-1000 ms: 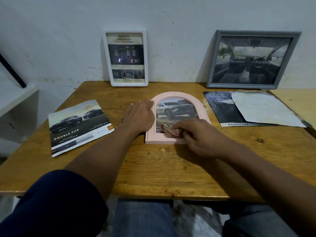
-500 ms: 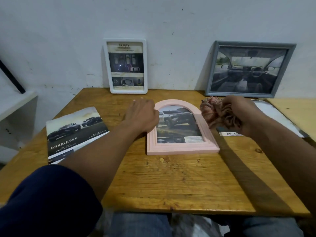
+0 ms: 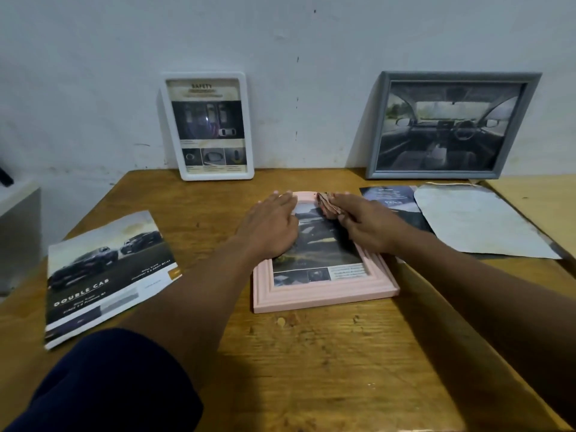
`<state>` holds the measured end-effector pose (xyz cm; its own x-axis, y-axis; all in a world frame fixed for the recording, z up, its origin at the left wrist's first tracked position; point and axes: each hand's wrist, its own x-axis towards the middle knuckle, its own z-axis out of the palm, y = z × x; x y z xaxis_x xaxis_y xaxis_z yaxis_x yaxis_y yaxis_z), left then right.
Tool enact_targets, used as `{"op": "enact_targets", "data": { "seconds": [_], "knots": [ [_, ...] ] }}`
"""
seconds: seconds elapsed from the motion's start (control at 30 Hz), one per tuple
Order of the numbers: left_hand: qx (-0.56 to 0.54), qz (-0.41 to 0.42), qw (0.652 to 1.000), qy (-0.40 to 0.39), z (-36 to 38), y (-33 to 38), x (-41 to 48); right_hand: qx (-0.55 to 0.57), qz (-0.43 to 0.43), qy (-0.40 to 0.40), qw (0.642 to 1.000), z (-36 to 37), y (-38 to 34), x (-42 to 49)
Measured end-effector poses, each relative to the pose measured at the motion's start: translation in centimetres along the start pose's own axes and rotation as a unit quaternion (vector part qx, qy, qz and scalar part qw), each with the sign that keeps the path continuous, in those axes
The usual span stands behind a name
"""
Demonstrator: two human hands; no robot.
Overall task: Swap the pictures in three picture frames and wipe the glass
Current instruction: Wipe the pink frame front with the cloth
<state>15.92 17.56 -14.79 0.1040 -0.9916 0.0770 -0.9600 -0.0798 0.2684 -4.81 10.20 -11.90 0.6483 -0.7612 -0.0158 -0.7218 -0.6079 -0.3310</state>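
Note:
A pink arched picture frame (image 3: 324,294) lies flat in the middle of the wooden table (image 3: 311,369), holding a car picture. My left hand (image 3: 269,227) rests flat on its left side, fingers spread, pressing on the frame and glass. My right hand (image 3: 364,224) presses a crumpled reddish cloth (image 3: 327,205) against the top of the glass near the arch. A white frame (image 3: 207,126) with a safety sheet and a grey frame (image 3: 448,126) with a car interior picture lean upright against the wall.
A "Double Cab" car brochure (image 3: 106,272) lies at the left of the table. A dark brochure (image 3: 392,201) and a pale sheet (image 3: 480,222) lie at the right. A white shelf (image 3: 18,226) stands beyond the left edge.
My right hand lifted the cloth off the lower glass, swung it up to the right, and now has it pressed on the top of the glass. My left hand slid further onto the frame.

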Motion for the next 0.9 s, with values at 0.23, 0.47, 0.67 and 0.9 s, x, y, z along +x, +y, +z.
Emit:
{"op": "enact_targets", "data": {
  "seconds": [0.23,0.47,0.67,0.9],
  "knots": [
    [-0.022,-0.011,1.0,0.015,0.4,0.1,-0.1,-0.004,0.006,0.039,0.999,0.7,-1.2,-8.9],
    [-0.027,-0.02,0.999,0.011,0.1,0.5,-0.4,0.01,0.015,0.109,0.994,2.8,-2.7,-16.3],
    [-0.171,-0.067,0.982,0.03,-0.8,1.2,-1.6,0.008,0.037,0.134,0.99,1.8,-4.0,-17.9],
    [-0.311,-0.131,0.94,0.047,-3.9,-2.2,-3.5,0.2,0.058,0.088,0.974,-4.7,-9.0,-8.3]
  ]
}}
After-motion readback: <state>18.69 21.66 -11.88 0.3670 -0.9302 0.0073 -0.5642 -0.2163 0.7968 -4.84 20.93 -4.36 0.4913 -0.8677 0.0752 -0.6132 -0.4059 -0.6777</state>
